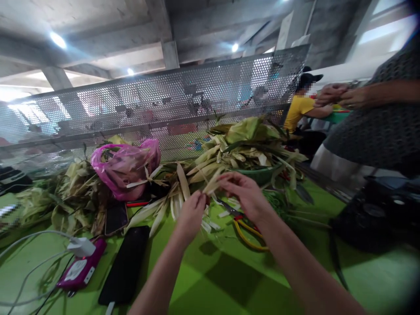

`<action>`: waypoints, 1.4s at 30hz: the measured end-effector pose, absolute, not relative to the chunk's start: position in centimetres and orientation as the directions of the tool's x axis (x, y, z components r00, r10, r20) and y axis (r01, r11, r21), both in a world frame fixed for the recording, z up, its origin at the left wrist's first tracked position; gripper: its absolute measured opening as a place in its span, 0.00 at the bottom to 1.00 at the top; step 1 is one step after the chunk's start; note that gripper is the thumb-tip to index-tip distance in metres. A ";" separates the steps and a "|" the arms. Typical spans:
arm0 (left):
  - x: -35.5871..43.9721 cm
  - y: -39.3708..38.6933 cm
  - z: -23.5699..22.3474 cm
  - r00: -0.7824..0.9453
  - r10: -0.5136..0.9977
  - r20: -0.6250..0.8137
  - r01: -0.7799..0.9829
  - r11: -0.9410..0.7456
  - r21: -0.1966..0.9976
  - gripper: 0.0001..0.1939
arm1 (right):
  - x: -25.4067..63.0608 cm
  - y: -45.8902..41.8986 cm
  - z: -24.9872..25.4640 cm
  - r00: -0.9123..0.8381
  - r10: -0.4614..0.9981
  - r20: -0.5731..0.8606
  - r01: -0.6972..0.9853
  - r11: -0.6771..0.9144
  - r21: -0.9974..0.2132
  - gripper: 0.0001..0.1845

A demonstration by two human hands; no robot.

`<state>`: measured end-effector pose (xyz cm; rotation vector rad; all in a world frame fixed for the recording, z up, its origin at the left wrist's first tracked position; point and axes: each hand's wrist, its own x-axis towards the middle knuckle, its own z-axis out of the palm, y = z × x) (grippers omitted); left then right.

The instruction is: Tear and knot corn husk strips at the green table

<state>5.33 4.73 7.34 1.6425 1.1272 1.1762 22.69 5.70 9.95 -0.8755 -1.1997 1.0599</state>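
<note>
My left hand [192, 214] and my right hand [244, 190] are raised over a green table [213, 271], close together. Both pinch a pale strip of leaf [213, 183] that runs between them; the right fingers hold its upper end, the left fingers close round its lower part. Just behind lies a heap of pale and green leaf strips [193, 175]. Scissors with yellow handles [244, 227] lie on the table under my right wrist.
A pink plastic bag [124, 168] sits among dried leaves at left. A black phone [126, 262], a pink phone [82, 267] with a white charger and cables lie at front left. A green basin [262, 173] holds leaves. A perforated metal screen [164, 100] stands behind. A person stands at right.
</note>
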 end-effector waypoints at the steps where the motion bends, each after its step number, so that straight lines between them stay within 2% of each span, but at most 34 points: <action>1: 5.2 4.9 7.6 0.131 0.971 0.198 0.096 -0.211 0.973 0.13 | 23.6 5.9 10.2 0.118 0.945 0.304 -0.207 0.323 -0.923 0.13; 4: 4.8 5.5 7.8 0.068 0.995 0.077 -0.207 -0.062 0.976 0.13 | 26.8 6.4 10.6 0.299 0.889 0.347 -0.169 0.408 -0.897 0.14; 8: 3.7 6.1 6.1 0.019 0.999 0.027 -0.376 -0.018 0.926 0.16 | 30.1 7.2 10.1 0.317 0.889 0.331 0.145 0.299 -0.943 0.12; 10: 3.1 6.3 5.2 0.034 0.999 0.003 -0.410 0.011 0.912 0.17 | 30.3 7.6 9.4 0.239 0.903 0.357 0.383 0.250 -0.889 0.11; 12: 2.4 6.5 4.8 0.030 0.999 -0.017 -0.420 0.029 0.907 0.17 | 29.3 8.1 8.5 0.089 0.924 0.373 0.581 0.256 -0.773 0.11; 15: 1.7 6.6 4.9 0.005 1.000 -0.024 -0.436 0.024 0.900 0.16 | 26.1 8.5 6.7 -0.122 0.932 0.342 0.689 0.327 -0.647 0.07; 20: 1.9 6.4 5.2 0.029 1.000 -0.004 -0.459 0.017 0.888 0.15 | 21.1 8.6 3.6 -0.322 0.909 0.263 0.741 0.415 -0.528 0.12; 26: 2.0 6.1 5.5 0.028 0.999 0.036 -0.465 -0.019 0.885 0.15 | 21.3 8.2 4.8 -0.308 0.900 0.307 0.767 0.426 -0.480 0.07; 27: 1.9 6.1 5.6 0.021 0.999 0.045 -0.457 -0.030 0.889 0.14 | 21.7 8.0 5.5 -0.290 0.900 0.324 0.754 0.424 -0.503 0.05; 29: 1.9 6.0 5.8 0.013 0.999 0.053 -0.447 -0.041 0.894 0.14 | 22.5 7.6 6.7 -0.206 0.922 0.329 0.669 0.378 -0.640 0.03; 31: 2.0 5.7 6.1 0.030 0.998 0.046 -0.455 -0.028 0.890 0.13 | 23.0 7.2 7.7 -0.122 0.950 0.289 0.493 0.310 -0.813 0.04; 33: 2.5 5.4 6.2 0.067 0.997 0.041 -0.474 -0.004 0.881 0.12 | 23.1 6.9 8.3 -0.082 0.960 0.268 0.311 0.280 -0.908 0.06; 36: 3.7 4.8 6.1 0.130 0.991 0.017 -0.471 0.047 0.881 0.12 | 22.6 6.2 8.9 -0.051 0.944 0.326 0.209 0.329 -0.921 0.08; 42: 6.1 4.0 5.1 0.291 0.954 -0.072 -0.463 0.206 0.862 0.12 | 21.3 5.0 9.7 0.000 0.887 0.461 0.306 0.439 -0.845 0.04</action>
